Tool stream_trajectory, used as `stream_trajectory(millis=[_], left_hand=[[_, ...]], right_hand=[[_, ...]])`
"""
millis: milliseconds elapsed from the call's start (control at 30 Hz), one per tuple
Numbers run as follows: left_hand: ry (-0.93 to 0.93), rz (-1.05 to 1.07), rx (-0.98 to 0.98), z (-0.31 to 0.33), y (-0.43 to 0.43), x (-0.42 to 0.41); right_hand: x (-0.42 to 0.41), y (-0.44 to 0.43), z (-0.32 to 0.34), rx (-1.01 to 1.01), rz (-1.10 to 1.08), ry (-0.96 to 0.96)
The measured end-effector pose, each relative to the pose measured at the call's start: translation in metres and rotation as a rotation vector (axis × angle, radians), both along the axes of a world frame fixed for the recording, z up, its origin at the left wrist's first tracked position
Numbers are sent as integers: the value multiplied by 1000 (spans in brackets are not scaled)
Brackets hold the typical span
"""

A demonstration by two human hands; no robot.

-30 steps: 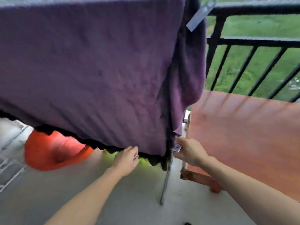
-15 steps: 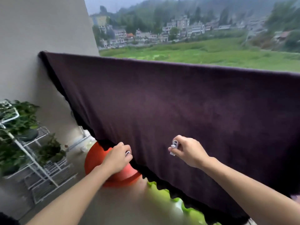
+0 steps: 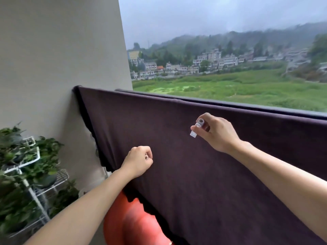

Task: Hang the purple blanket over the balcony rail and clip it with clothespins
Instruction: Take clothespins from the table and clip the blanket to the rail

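The purple blanket hangs draped over the balcony rail, from the wall on the left out past the right edge. My right hand is raised in front of the blanket, a little below the rail, gripping a pale grey clothespin between thumb and fingers. My left hand is lower and to the left, closed in a fist in front of the blanket; a small pale piece, perhaps another clothespin, shows between its fingers. The rail's bars are hidden behind the cloth.
A beige wall closes the left end of the rail. A white wire rack with leafy potted plants stands at the left. An orange-red tub sits on the floor under the blanket's hem.
My view has swung left and up, from the blanket's right end to its left end. Both hands rose from the hem; the right hand lifted the clothespin toward the rail.
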State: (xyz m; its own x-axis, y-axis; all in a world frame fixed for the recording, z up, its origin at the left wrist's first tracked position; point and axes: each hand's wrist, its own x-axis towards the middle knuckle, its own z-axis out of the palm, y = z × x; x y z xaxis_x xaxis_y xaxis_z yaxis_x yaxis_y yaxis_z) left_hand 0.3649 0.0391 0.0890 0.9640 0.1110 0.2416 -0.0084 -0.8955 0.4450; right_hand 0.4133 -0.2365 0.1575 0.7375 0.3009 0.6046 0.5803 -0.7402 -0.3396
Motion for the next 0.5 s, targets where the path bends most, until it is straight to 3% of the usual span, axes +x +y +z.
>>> stream_trajectory(millis=[233,500], left_hand=[[-150,-36,30,55,53,104],[-271,-242,64,107,93,212]], right_hand=[[114,54,46,35,-26,-101],[206,109,60,228,-52,127]])
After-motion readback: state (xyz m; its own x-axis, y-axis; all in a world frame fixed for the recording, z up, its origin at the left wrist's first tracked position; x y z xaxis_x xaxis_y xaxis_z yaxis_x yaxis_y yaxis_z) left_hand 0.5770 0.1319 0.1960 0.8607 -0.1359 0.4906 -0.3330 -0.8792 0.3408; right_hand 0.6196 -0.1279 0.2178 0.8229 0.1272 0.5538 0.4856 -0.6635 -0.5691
